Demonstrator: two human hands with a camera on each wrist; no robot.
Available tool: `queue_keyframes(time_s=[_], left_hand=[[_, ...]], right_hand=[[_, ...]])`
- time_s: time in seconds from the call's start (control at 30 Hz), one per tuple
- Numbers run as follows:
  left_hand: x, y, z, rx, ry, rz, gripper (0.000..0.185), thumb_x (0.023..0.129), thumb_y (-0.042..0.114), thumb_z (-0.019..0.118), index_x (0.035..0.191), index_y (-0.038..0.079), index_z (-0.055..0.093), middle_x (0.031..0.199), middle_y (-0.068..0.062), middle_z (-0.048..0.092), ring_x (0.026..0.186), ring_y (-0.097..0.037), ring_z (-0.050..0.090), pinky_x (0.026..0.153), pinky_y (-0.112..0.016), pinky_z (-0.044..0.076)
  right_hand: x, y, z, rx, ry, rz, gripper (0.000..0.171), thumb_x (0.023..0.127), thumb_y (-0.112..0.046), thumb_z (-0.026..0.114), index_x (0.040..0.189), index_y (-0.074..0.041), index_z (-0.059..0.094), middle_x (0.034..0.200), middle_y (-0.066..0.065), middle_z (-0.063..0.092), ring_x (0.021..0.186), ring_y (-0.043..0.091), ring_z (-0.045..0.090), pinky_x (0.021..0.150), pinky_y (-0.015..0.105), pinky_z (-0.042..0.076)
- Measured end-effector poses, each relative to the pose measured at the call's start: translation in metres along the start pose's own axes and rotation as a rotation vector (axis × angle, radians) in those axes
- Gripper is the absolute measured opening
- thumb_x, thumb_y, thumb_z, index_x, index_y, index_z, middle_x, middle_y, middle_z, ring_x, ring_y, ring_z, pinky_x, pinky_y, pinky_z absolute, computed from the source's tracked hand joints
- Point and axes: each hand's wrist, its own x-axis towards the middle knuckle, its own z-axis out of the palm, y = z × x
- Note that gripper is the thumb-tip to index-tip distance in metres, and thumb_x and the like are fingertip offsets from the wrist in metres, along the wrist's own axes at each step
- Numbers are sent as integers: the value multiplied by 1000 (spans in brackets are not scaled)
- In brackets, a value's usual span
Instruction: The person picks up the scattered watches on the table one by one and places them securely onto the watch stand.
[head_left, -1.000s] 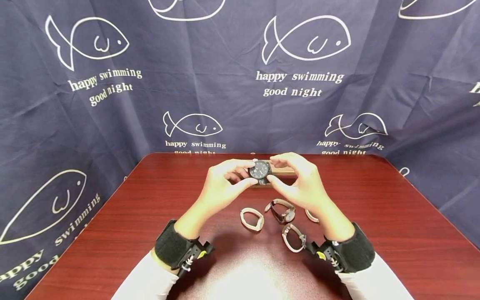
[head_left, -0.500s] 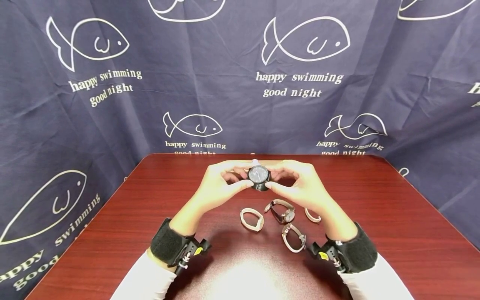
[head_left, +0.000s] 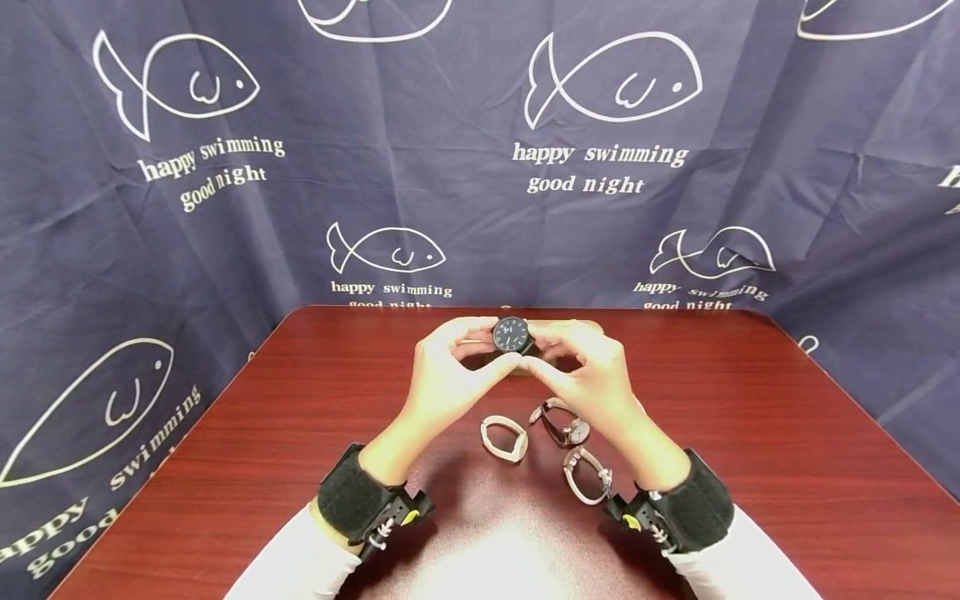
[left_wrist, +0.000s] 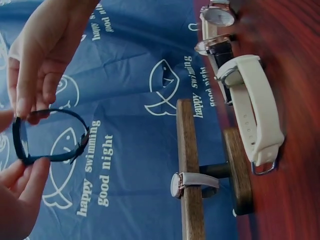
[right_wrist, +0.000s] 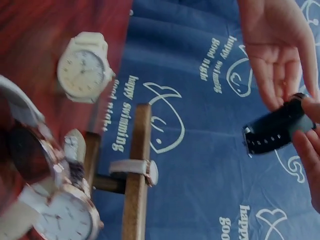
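A black wristwatch (head_left: 511,335) is held up at the back of the table, its dark dial facing the head camera. My left hand (head_left: 448,367) pinches it from the left side. From the right, my right hand (head_left: 587,367) holds its other side, the two thumbs meeting below the dial. The strap makes a loop in the left wrist view, with the black watch (left_wrist: 55,159) gripped at its case. Behind the hands, a wooden T-bar watch stand (left_wrist: 187,135) carries one watch with a pale strap (left_wrist: 200,180). In the head view the hands cover most of the stand.
On the red-brown table (head_left: 300,433) nearer me lie a white watch (head_left: 504,439), a brown-strapped watch (head_left: 558,423) and a pale-strapped watch (head_left: 588,477). A dark blue fish-print cloth (head_left: 480,167) hangs behind the table.
The watch dips lower, then rises and shifts slightly left, its dial now tilted up. My right fingers, earlier apart from its upper edge, have closed in on it.
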Motion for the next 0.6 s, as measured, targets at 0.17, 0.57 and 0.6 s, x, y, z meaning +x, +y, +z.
queue_keyframes(time_s=[0.17,0.57,0.6], left_hand=[[-1,-1,2,95,24,55,47,69,7,88,111,-2,68,105,-10,70,88,-19,71,80,-27,56],[5,-3,-11,425,31,366,47,66,13,88,108,-1,69,103,-11,70,91,-19,68,83,-31,53],[6,-3,-13,452,30,383,47,67,14,87,108,0,70,103,-11,70,94,-20,67,85,-32,52]], right_hand=[[-3,-4,7,44,16,8,30,66,16,80,93,5,72,87,14,73,71,23,71,69,17,54],[0,-4,4,66,-31,-13,25,69,15,77,91,4,72,86,12,73,74,22,71,68,20,56],[1,-3,2,52,-34,-24,25,69,14,78,91,4,72,86,11,73,74,21,71,69,20,56]])
